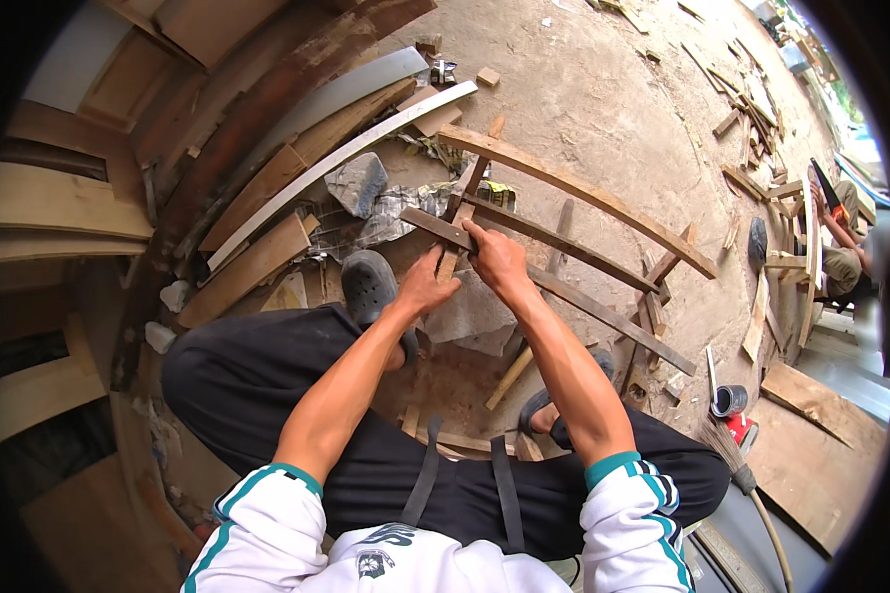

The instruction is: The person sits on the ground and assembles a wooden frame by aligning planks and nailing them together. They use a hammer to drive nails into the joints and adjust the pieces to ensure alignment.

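Note:
In front of me lies a wooden frame (564,179) of three long slats, joined by short crosspieces near both ends. My left hand (427,284) is closed on the near end of the left crosspiece (479,175). Beside it, my right hand (498,259) has its fingers closed at the joint where the nearest dark slat (613,318) crosses that piece. This slat's left end sticks out past the joint. The middle slat (564,242) runs roughly alongside it. Both palms are hidden, and no tool shows in either hand.
Left of the frame are a grey stone (356,185), a long white strip (336,168) and stacked boards (252,272). A broom (734,453) and an open can (730,399) sit at lower right. Farther right, another person's hand (841,232) is near a saw (829,194).

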The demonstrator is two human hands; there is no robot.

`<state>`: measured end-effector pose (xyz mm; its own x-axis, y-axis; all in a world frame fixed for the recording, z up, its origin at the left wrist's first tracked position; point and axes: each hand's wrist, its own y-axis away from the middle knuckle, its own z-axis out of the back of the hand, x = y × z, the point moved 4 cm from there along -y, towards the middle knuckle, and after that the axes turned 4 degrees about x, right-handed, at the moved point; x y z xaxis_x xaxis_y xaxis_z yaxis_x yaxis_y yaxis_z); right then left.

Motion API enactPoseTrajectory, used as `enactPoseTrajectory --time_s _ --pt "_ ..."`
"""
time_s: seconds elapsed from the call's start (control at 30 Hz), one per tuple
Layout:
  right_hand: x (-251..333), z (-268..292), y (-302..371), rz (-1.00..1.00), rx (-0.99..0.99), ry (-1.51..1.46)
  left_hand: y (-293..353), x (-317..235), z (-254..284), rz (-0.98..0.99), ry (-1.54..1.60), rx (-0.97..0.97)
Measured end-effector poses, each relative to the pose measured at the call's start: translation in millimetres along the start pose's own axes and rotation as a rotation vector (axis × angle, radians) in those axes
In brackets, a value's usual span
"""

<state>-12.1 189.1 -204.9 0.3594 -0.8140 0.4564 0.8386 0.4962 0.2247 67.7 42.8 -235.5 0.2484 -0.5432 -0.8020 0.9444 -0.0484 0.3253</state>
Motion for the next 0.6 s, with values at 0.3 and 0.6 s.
enactPoseTrajectory --time_s 0.3,0.6 --pt "17.4 19.1 37.4 0.105 -0.28 0.216 -3.5 10.1 3.2 0.052 0.635 0.267" --pt "56.2 -31.4 58.2 -0.429 0.029 -0.716 -18.3 53.2 31.5 0.383 1.303 -0.293"
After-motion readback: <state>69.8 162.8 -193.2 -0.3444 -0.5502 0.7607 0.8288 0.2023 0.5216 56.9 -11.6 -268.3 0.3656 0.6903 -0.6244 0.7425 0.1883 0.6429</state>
